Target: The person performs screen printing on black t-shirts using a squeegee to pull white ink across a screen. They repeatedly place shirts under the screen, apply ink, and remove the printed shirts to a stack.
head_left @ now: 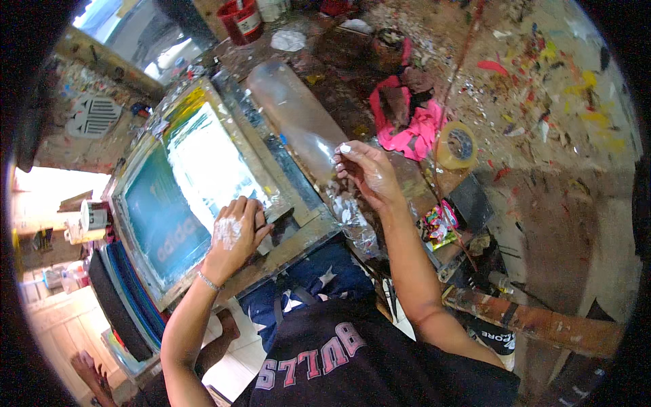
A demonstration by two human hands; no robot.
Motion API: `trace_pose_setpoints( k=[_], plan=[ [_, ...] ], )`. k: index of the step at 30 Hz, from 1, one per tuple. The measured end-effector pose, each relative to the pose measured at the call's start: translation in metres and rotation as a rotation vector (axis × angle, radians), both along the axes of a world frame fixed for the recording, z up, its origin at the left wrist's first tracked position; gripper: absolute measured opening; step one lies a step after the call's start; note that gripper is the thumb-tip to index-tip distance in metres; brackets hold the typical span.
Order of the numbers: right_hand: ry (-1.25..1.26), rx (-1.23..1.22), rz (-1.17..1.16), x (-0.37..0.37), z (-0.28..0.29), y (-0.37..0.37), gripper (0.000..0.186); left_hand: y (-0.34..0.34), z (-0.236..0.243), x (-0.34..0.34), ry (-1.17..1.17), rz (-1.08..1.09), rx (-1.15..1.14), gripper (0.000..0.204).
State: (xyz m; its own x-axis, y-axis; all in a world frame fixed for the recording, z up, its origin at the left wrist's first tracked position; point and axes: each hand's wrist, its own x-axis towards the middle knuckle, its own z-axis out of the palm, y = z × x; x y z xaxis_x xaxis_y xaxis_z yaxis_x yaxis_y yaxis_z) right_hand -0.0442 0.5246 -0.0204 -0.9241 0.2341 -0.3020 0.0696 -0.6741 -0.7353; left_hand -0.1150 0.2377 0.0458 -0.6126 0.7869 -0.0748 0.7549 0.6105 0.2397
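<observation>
A wooden-framed printing screen (pixel 146 271) lies tilted before me, its mesh blue-green on the left with thick white ink (pixel 203 159) spread over the right part. My left hand (pixel 234 230), smeared white across its back, is bent over the near rail of that frame; its fingertips are hidden. Over the near end of a clear plastic-covered board (pixel 291 102), my right hand (pixel 369 173) is raised with thumb and fingers pinched. White shows at those fingertips, but whether it is ink or a small piece I cannot make out. Crumpled clear plastic (pixel 349 214) lies below this hand.
Beyond my right hand are a pink cloth (pixel 413 129) and a roll of clear tape (pixel 456 145). A red tub (pixel 241 24) stands at the far edge. Dark folded fabric (pixel 119 298) lies left of the screen. Another person's hand (pixel 88 370) shows at lower left.
</observation>
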Motion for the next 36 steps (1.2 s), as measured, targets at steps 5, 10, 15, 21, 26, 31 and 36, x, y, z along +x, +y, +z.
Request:
trace_pose_setpoints(
  k=[5,10,15,21,26,31,36],
  plan=[
    [0.023,-0.045,-0.074,0.024,-0.012,0.007,0.017,0.020,0.027,-0.003,0.072,-0.056,0.191,0.044],
    [0.075,-0.142,-0.249,0.068,-0.018,0.012,0.024,0.134,0.012,-0.026,0.082,-0.249,0.547,0.029],
    [-0.047,-0.103,-0.263,0.123,-0.019,0.007,0.023,0.269,-0.057,-0.069,-0.044,-0.274,0.250,0.033],
    [-0.035,-0.097,-0.339,0.152,-0.017,-0.006,0.022,0.350,-0.118,-0.092,-0.049,-0.161,0.229,0.043],
    [-0.050,-0.075,-0.340,0.157,-0.014,-0.010,0.018,0.365,-0.152,-0.088,0.316,-0.183,0.311,0.038],
    [-0.028,-0.061,-0.279,0.152,-0.016,0.000,0.021,0.346,-0.105,-0.104,-0.024,-0.112,0.352,0.032],
    [-0.086,0.150,-0.306,0.113,-0.006,0.017,0.017,0.275,-0.033,-0.093,-0.383,-0.161,0.641,0.034]
  ],
)
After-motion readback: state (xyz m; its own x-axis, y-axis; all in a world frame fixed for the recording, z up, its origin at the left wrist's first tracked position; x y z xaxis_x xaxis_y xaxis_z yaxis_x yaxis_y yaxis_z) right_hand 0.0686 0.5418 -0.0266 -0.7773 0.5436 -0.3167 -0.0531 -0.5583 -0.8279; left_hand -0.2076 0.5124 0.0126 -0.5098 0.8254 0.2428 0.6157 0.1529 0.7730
